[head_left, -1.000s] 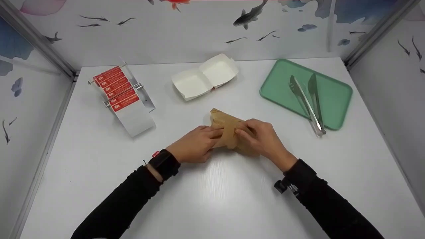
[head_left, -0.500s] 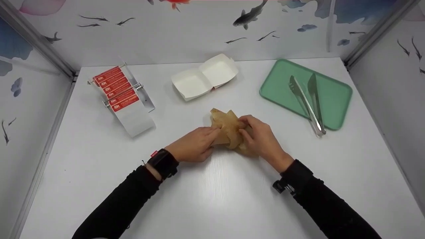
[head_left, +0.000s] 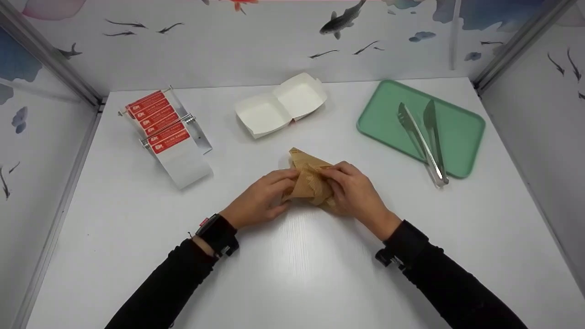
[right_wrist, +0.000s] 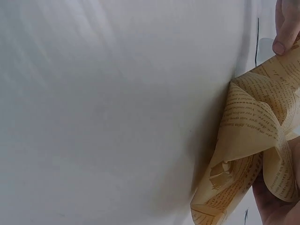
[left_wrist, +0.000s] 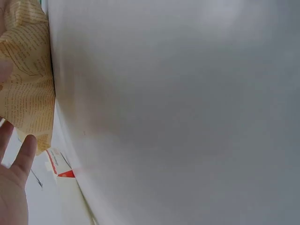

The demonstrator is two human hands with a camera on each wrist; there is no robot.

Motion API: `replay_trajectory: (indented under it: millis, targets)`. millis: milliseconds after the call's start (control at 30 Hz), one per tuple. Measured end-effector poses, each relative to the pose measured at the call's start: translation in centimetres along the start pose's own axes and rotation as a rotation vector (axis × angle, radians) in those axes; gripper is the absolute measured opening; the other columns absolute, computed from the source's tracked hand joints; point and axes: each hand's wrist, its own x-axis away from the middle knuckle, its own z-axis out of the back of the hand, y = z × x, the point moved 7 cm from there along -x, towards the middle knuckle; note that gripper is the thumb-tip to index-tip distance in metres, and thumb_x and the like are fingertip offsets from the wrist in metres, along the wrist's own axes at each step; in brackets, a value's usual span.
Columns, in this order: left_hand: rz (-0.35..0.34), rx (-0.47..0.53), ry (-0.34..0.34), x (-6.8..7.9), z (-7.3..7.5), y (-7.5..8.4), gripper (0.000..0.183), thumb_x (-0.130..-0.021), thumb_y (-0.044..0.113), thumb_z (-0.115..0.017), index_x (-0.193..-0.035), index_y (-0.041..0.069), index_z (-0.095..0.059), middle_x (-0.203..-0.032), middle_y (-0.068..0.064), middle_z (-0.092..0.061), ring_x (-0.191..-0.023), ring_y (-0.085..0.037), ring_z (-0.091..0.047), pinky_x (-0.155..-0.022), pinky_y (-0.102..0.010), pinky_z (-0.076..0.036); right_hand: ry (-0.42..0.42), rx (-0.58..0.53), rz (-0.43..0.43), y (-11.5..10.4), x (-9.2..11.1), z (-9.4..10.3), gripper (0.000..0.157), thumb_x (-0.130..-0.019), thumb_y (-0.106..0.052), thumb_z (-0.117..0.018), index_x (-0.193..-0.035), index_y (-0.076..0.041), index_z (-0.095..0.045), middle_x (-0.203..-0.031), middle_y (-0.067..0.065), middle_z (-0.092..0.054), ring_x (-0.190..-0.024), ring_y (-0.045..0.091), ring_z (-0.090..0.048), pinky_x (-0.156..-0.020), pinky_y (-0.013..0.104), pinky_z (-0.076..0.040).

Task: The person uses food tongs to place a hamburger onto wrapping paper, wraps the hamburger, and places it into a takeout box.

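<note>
A crumpled piece of brown wrapping paper (head_left: 313,185) printed with lines of text lies on the white table between both hands; folded flaps stand up in the right wrist view. What it may wrap is hidden. My left hand (head_left: 265,196) is at its left edge, index finger and thumb spread apart, fingertips right at the paper (left_wrist: 30,89). In the left wrist view the fingers look fairly straight. From the right side, my right hand (head_left: 358,192) pinches an upper fold of the paper, its fingers partly behind a flap (right_wrist: 276,173) in its wrist view.
An open white paper box (head_left: 281,105) stands behind the paper. At the back left is a label dispenser (head_left: 169,132) with red-and-white labels. A green tray (head_left: 374,114) at the back right carries metal tongs (head_left: 425,141). Printed wall panels (head_left: 219,55) enclose the table.
The left hand has drawn back slightly to the left and loosened from the paper. The right hand's fingers have shifted over the fold, and the paper's upper flaps have been bent and folded down.
</note>
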Motion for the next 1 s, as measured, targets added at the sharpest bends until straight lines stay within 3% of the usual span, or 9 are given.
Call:
replay_trajectory:
  millis: [167,300,400,567,667,800,1000]
  targets:
    - [0.068,-0.071,0.097,0.7,0.6,-0.1,0.027,-0.089,0.010,-0.088,-0.109,0.012,-0.069,-0.122,-0.005,-0.065,-0.119,-0.022,-0.062,-0.104,-0.034,-0.055,0.007,-0.015,0.007,-0.1,-0.1,0.0,0.027,-0.105,0.001,-0.064,-0.126,-0.003,-0.078,-0.117,0.014,-0.069,-0.111,0.029,-0.071,-0.095,0.040,-0.062]
    - [0.138,0.000,0.116,1.1,0.9,-0.5,0.016,-0.088,0.005,-0.087,-0.099,0.011,-0.077,-0.110,-0.005,-0.066,-0.107,-0.021,-0.065,-0.093,-0.035,-0.059,-0.001,-0.030,-0.018,-0.1,-0.1,0.0,0.027,-0.103,0.003,-0.065,-0.126,-0.002,-0.078,-0.119,0.015,-0.069,-0.114,0.031,-0.071,-0.097,0.042,-0.062]
    - [0.201,0.103,0.093,1.2,0.9,-1.1,0.011,-0.090,0.002,-0.085,-0.098,0.009,-0.083,-0.106,-0.007,-0.068,-0.101,-0.021,-0.068,-0.087,-0.035,-0.061,-0.014,-0.045,-0.040,0.1,-0.1,0.0,0.027,-0.102,0.005,-0.065,-0.125,-0.001,-0.079,-0.119,0.016,-0.070,-0.116,0.031,-0.073,-0.099,0.041,-0.062]
    - [0.368,0.235,0.016,1.3,0.7,-2.8,0.004,-0.096,0.008,-0.080,-0.098,0.005,-0.082,-0.104,-0.007,-0.070,-0.091,-0.018,-0.065,-0.077,-0.028,-0.055,-0.001,-0.073,-0.048,0.3,-0.1,0.0,0.027,-0.101,0.008,-0.064,-0.123,0.002,-0.078,-0.119,0.017,-0.070,-0.116,0.032,-0.074,-0.099,0.040,-0.062]
    - [0.463,0.271,-0.043,1.5,0.3,-3.9,0.008,-0.099,0.012,-0.077,-0.099,0.004,-0.080,-0.102,-0.008,-0.070,-0.091,-0.015,-0.062,-0.079,-0.025,-0.051,0.017,-0.077,-0.040,0.3,0.0,0.0,0.026,-0.101,0.009,-0.064,-0.123,0.004,-0.078,-0.117,0.018,-0.071,-0.115,0.033,-0.074,-0.098,0.040,-0.062]
    - [0.579,0.310,-0.104,2.0,-0.2,-4.8,0.014,-0.104,0.014,-0.070,-0.105,0.004,-0.079,-0.100,-0.009,-0.070,-0.092,-0.016,-0.061,-0.084,-0.029,-0.050,0.024,-0.074,-0.035,0.3,-0.1,0.0,0.023,-0.102,0.006,-0.065,-0.121,0.005,-0.078,-0.115,0.019,-0.071,-0.112,0.033,-0.074,-0.095,0.039,-0.064]
    - [0.710,0.311,-0.083,2.0,-0.3,-5.4,0.019,-0.101,0.017,-0.065,-0.102,0.004,-0.079,-0.100,-0.008,-0.073,-0.092,-0.018,-0.060,-0.084,-0.032,-0.048,-0.006,-0.088,-0.074,0.3,-0.3,0.0,0.023,-0.103,0.005,-0.065,-0.122,0.005,-0.077,-0.113,0.018,-0.071,-0.108,0.031,-0.074,-0.090,0.038,-0.064]
